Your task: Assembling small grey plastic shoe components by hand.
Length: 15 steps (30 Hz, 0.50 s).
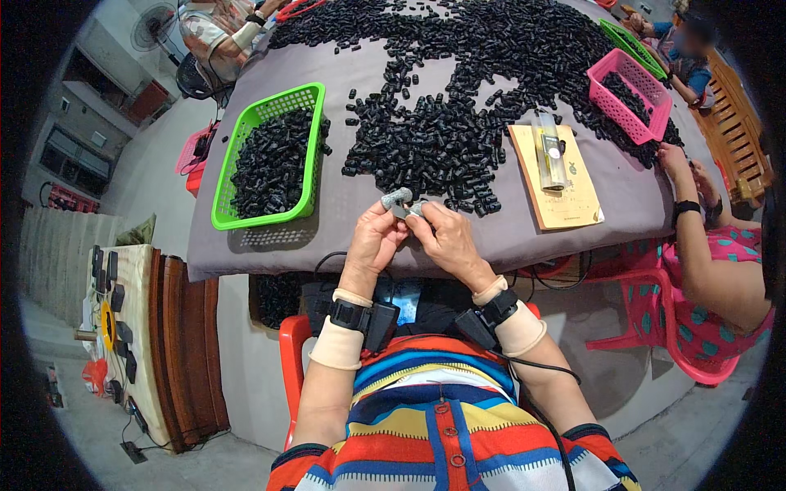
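Head view is showing both hands meeting at the near edge of the tabletop [491, 237], which is draped in grey cloth. Left hand [372, 241] and right hand [446, 237] are pinching a small grey part [399, 199] between them, fingertips curled around it and nearly touching each other; the part is sitting just above the cloth, right in front of the big heap of small black pieces [458, 123].

A green basket [311, 147], filled with more black pieces, is lying left of the hands. A yellow-brown envelope [565, 192] with a clear packet [550, 151] on top is resting to the right of the hands, and a pink basket [610, 102] is standing beyond that envelope. A second green basket [630, 45] is sitting farther back, behind the pink one.

Another person's hand [673, 159] is reaching onto the cloth right of the envelope. A third person's arm [237, 37] is showing at the far corner beyond the green basket.
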Tool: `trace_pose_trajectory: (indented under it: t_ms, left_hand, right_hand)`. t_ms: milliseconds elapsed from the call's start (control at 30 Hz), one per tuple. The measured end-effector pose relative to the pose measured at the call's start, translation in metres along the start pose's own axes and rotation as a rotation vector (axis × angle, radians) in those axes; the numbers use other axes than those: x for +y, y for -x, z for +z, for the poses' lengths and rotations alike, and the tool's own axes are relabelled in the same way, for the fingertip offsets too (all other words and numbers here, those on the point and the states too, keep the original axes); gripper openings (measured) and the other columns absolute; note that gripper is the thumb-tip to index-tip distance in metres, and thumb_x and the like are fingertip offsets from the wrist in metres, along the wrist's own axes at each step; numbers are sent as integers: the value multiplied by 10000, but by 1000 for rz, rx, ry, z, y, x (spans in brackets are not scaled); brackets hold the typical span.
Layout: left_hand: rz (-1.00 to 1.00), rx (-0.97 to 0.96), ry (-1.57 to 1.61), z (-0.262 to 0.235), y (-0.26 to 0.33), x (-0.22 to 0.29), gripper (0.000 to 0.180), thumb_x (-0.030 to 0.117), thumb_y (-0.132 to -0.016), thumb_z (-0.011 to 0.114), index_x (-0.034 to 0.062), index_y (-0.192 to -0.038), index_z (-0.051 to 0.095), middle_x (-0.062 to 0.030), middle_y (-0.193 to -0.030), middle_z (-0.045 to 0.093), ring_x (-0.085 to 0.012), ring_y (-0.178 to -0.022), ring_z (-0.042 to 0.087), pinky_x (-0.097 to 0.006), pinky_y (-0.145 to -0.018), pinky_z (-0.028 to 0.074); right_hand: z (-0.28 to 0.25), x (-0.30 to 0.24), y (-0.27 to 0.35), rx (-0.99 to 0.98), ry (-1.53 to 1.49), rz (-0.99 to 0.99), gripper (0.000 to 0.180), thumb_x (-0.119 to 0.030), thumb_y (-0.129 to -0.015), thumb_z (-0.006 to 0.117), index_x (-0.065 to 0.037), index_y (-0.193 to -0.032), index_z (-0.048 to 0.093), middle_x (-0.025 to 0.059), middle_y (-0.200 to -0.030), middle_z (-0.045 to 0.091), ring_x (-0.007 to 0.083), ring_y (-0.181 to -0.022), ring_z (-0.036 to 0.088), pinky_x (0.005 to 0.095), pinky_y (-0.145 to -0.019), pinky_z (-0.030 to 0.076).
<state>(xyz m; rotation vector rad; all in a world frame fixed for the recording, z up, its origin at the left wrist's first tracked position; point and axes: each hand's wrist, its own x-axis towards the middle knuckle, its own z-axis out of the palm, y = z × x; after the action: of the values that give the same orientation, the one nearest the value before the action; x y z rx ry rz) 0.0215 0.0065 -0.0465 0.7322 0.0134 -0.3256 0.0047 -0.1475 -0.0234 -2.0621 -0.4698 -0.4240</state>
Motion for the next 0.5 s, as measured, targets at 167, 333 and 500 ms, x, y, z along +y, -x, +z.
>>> trace_pose_trajectory:
  t_ms: [167, 333, 500]
  left_hand:
    - [-18, -67, 14, -7, -2, -1, 272, 32, -850, 550, 19, -1121, 560, -58, -939, 621, -90, -701, 558, -192, -582, 464]
    - [-37, -36, -4, -7, -3, 1, 255, 37, -845, 559, 18, -1099, 573, -53, -917, 620, -89, -691, 552, -194, -578, 459]
    - [-48, -56, -13, -5, -3, 3, 256, 28, -847, 551, 10, -1102, 567, -62, -936, 616, -97, -726, 560, -209, -600, 465]
  right_hand:
    - [1, 0, 0, -27, 14, 13, 189, -216, -841, 567, -48, -756, 545, 112, -706, 564, 311, -633, 577, 397, -519, 435]
    - [4, 0, 0, -2, 34, 4, 201, -228, -840, 569, -53, -746, 545, 107, -702, 568, 312, -628, 578, 399, -512, 436]
    - [6, -2, 0, 28, 42, -7, 210, -237, -839, 573, -55, -740, 542, 104, -705, 570, 314, -623, 577, 403, -503, 436]
